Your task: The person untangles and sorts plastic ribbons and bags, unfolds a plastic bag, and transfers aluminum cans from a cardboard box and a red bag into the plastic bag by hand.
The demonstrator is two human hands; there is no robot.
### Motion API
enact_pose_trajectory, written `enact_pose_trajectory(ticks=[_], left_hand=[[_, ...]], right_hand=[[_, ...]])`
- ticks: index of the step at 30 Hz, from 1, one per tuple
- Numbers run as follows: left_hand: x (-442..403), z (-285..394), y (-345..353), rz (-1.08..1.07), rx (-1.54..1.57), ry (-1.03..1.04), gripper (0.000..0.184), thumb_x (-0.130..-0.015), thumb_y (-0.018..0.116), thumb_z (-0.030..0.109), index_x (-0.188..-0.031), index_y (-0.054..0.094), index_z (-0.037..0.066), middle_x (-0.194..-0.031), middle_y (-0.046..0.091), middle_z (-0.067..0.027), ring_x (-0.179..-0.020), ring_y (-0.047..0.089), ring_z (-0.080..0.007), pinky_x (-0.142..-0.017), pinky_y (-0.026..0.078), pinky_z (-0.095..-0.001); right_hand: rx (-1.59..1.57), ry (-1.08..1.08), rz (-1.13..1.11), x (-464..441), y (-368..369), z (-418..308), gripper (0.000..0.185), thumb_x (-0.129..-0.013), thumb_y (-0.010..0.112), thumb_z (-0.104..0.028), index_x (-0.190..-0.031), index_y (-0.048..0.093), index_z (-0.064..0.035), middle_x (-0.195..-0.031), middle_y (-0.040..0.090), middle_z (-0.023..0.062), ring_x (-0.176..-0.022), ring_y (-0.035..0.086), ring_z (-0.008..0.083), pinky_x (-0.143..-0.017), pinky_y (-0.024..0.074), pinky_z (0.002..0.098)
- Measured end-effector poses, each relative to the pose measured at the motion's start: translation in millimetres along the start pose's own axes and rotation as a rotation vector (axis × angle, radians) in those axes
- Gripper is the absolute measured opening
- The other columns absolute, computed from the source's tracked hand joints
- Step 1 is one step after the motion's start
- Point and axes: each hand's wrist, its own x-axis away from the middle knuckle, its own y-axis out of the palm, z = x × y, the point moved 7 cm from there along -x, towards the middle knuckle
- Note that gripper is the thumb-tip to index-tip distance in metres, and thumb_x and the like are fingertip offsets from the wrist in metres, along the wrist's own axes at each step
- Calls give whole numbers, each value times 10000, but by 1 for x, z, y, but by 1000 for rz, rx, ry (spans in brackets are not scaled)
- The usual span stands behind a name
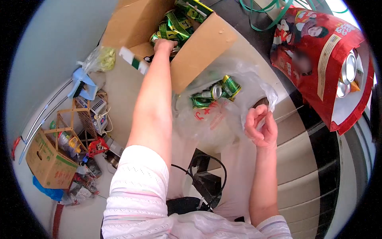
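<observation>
My left hand (165,46) reaches into a cardboard box (205,44) among crushed green cans (177,26); most of its fingers are hidden, so its grip cannot be made out. Closed on the rim of a clear plastic bag (238,73), my right hand (260,127) keeps the bag's right side raised. Several green cans (230,85) lie inside the bag, one with its silver end showing. Red print marks the front of the bag, which lies just below the box.
A red bag (310,47) holding silver-ended cans stands at the upper right, beside green strapping (254,26). At the left are a small cardboard box (49,163), a wooden rack (83,119) and a blue dustpan (87,85). A black cable (225,171) loops near the lower middle.
</observation>
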Motion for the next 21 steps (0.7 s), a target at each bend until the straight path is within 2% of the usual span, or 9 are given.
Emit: enact_pose_trajectory(ticks=[1, 4, 8, 10, 14, 16, 18, 20, 21], left_hand=[[6, -7, 8, -104, 136, -120, 583, -620, 727, 291, -1089, 534, 5, -1034, 588, -209, -988, 572, -289, -824, 460, -378], [28, 6, -33, 190, 113, 9, 529, -603, 728, 232, -1044, 560, -7, -989, 608, -183, -891, 606, -239, -738, 484, -333], [108, 20, -106, 14, 789, 276, 447, -653, 627, 73, -1087, 557, -9, -945, 615, -106, -762, 591, -164, -672, 464, -264], [148, 20, -135, -187, 782, 462, 508, -644, 614, 25, -1143, 529, -8, -997, 607, -99, -820, 593, -158, -711, 468, -262], [248, 10, -97, -929, 768, 394, 550, -633, 642, 8, -1165, 507, -29, -1055, 584, -82, -923, 566, -132, -810, 447, -247], [277, 7, -65, -1022, 514, 433, 542, -628, 679, 74, -1137, 526, -31, -1055, 588, -72, -913, 567, -134, -830, 436, -269], [277, 2, -44, -982, 531, 345, 512, -620, 695, 77, -1101, 552, -23, -996, 604, -54, -879, 564, -121, -815, 433, -257], [274, 3, -36, -854, 512, 390, 416, -649, 651, 38, -1050, 564, -27, -942, 611, -41, -849, 556, -109, -796, 434, -244], [274, 1, -30, -775, 490, 426, 390, -658, 636, 29, -1037, 566, -28, -937, 611, -38, -845, 555, -109, -791, 434, -241]], right_hand=[[-32, 5, 0, 1, 1, 2, 310, -927, 395, -317, -1051, 517, -60, -883, 599, 163, -362, 325, 43, -354, 251, 170], [-55, 11, -29, -1, 3, 4, 327, -930, 387, -316, -1087, 506, -55, -906, 602, 157, -367, 328, 43, -358, 245, 173], [87, 4, 111, -9, -2, 2, 380, -933, 367, -348, -1155, 483, -61, -922, 607, 125, -408, 336, 47, -364, 237, 174], [185, 42, 270, -13, -2, 2, 420, -935, 348, -379, -1184, 471, -63, -926, 611, 111, -428, 340, 52, -366, 234, 174], [372, 145, 447, -21, -3, 8, 494, -913, 336, -474, -1171, 503, -86, -852, 595, 48, -445, 334, 37, -364, 233, 173], [487, 227, 481, -19, -12, 16, 531, -895, 340, -523, -1161, 520, -99, -805, 579, 10, -439, 333, 23, -364, 233, 172], [583, 179, 507, -19, -13, 9, 525, -889, 355, -524, -1142, 543, -105, -717, 548, -30, -439, 351, 9, -366, 238, 167], [670, 129, 544, -18, -14, 4, 519, -884, 371, -526, -1124, 565, -110, -628, 516, -71, -440, 369, -5, -369, 244, 163], [704, 53, 564, -18, -16, 1, 406, -891, 440, -423, -1107, 577, -108, -617, 517, -72, -450, 368, -12, -379, 245, 157]])
